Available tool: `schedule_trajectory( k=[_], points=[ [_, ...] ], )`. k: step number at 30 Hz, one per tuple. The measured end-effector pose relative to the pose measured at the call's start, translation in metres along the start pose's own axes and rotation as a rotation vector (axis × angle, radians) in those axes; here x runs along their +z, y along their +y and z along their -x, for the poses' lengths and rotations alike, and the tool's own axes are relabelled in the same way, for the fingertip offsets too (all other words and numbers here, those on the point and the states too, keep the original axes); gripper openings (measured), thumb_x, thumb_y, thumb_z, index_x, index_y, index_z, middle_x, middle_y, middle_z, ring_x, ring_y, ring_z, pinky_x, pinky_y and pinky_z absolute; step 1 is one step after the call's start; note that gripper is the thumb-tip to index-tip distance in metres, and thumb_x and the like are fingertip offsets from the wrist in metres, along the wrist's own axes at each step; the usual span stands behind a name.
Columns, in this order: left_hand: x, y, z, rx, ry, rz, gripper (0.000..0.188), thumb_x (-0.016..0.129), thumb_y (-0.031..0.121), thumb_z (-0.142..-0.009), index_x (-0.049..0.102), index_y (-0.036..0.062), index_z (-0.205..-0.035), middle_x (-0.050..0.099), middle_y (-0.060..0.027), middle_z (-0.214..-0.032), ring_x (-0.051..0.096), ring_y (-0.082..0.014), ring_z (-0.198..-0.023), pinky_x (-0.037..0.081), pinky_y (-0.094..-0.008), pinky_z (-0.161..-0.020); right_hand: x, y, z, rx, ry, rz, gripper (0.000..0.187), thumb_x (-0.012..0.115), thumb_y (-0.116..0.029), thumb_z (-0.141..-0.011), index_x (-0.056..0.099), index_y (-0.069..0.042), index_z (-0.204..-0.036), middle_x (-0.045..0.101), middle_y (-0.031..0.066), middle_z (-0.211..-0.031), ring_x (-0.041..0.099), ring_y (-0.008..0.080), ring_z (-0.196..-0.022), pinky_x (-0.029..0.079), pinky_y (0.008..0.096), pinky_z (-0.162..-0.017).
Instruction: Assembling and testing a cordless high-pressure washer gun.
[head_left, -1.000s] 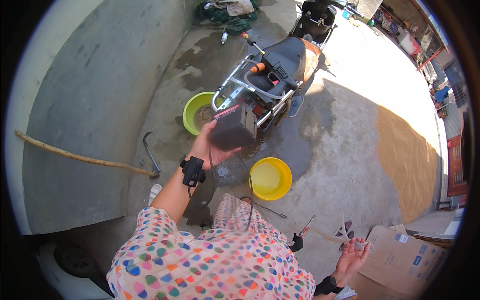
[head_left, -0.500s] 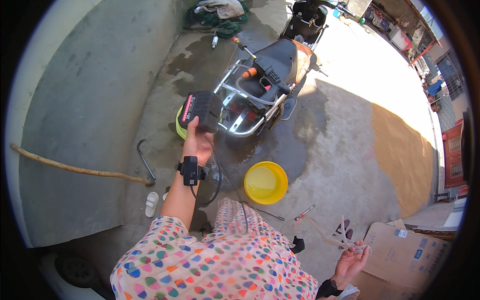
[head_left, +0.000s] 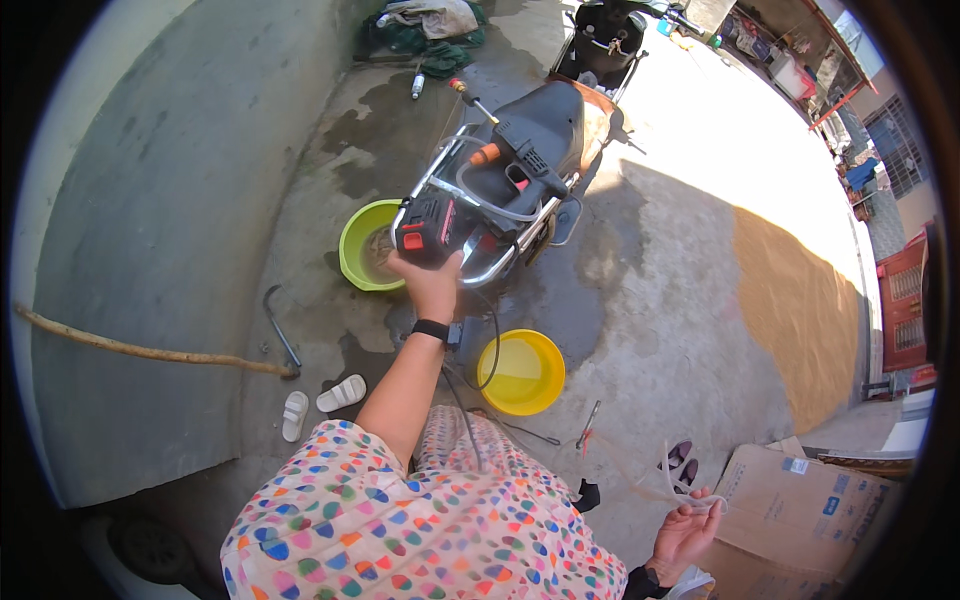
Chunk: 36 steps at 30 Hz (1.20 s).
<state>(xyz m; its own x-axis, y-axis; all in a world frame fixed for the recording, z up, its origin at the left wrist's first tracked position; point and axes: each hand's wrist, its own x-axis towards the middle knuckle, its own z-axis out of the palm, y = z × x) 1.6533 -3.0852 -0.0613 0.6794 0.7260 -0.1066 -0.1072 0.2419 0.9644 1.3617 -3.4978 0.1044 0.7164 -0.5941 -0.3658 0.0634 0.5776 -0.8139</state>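
My left hand [head_left: 430, 283] grips a black battery pack [head_left: 430, 228] with red parts, held over the rear end of a scooter's metal rack [head_left: 488, 272]. On the rack and seat lies a black pressure washer gun [head_left: 530, 168] with an orange part and a brass-coloured nozzle tip. At the lower right, my right hand [head_left: 685, 532] has its fingers curled round a clear hose [head_left: 712, 500]. The hose trails left toward a small metal rod-like piece [head_left: 588, 425] with a red part near the ground.
A green basin [head_left: 350, 250] holding murky water stands left of the scooter [head_left: 545, 115]. Nearer is a yellow bucket [head_left: 523, 405] of liquid. White slippers [head_left: 342, 393], a wooden stick [head_left: 150, 348] and a metal bar [head_left: 282, 325] lie left. Flattened cardboard [head_left: 800, 510] is at right, beyond it spread grain-like material [head_left: 795, 310].
My left hand has moved right and turned the battery pack, so its red part now shows. The green basin behind it is uncovered. My right hand still holds the hose.
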Motion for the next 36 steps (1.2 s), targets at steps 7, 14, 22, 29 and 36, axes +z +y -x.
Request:
schedule_trajectory(
  k=[7, 14, 22, 29, 36],
  points=[
    [0.018, 0.001, 0.003, 0.124, -0.007, -0.431, 0.092, 0.081, 0.008, -0.069, 0.022, 0.0004, -0.139, 0.052, -0.0259, -0.125, 0.056, -0.0397, -0.115, 0.043, -0.0431, -0.099, -0.014, 0.009, -0.007, -0.01, -0.024, -0.071, 0.033, 0.052, -0.032, -0.101, 0.054, -0.002, -0.113, 0.06, 0.0093, -0.098, 0.061, 0.0146, -0.067, 0.053, 0.0235, -0.053],
    [-0.005, -0.016, -0.004, 0.103, -0.136, -0.51, 0.099, 0.082, 0.009, -0.069, 0.016, -0.0013, -0.144, 0.048, -0.0269, -0.129, 0.061, -0.0366, -0.105, 0.05, -0.0414, -0.09, -0.017, 0.011, -0.01, 0.024, -0.016, -0.038, 0.031, 0.053, -0.031, -0.1, 0.053, -0.002, -0.113, 0.061, 0.0086, -0.098, 0.06, 0.0125, -0.066, 0.052, 0.0222, -0.053],
    [-0.015, 0.024, 0.036, -0.249, -0.415, -0.232, 0.101, 0.074, 0.006, -0.079, 0.003, 0.0116, -0.151, 0.053, -0.0245, -0.123, 0.064, -0.0206, -0.058, 0.054, -0.0311, -0.048, -0.044, 0.004, -0.026, 0.033, 0.062, -0.017, 0.023, 0.052, -0.02, -0.101, 0.055, -0.004, -0.117, 0.061, 0.0037, -0.1, 0.05, 0.0044, -0.058, 0.042, 0.0195, -0.049],
    [-0.074, 0.036, 0.082, -0.073, -0.448, -0.75, 0.071, 0.068, 0.025, -0.089, 0.032, 0.0084, -0.148, 0.045, -0.0132, -0.147, 0.061, -0.0143, -0.053, 0.049, -0.0255, -0.045, -0.081, -0.006, -0.08, 0.059, 0.021, -0.117, 0.024, 0.045, -0.018, -0.104, 0.055, -0.002, -0.119, 0.064, 0.011, -0.114, 0.049, 0.0027, -0.054, 0.044, 0.0204, -0.048],
    [-0.077, 0.047, 0.19, -0.038, -0.451, -0.549, 0.045, 0.064, 0.02, -0.093, 0.049, 0.004, -0.134, 0.06, -0.0089, -0.125, 0.06, -0.0088, -0.062, 0.049, -0.0218, -0.055, -0.117, -0.064, -0.106, 0.107, -0.211, -0.185, 0.03, 0.045, -0.023, -0.104, 0.051, -0.001, -0.124, 0.057, 0.0133, -0.131, 0.04, 0.0025, -0.048, 0.038, 0.0186, -0.045]
  ],
)
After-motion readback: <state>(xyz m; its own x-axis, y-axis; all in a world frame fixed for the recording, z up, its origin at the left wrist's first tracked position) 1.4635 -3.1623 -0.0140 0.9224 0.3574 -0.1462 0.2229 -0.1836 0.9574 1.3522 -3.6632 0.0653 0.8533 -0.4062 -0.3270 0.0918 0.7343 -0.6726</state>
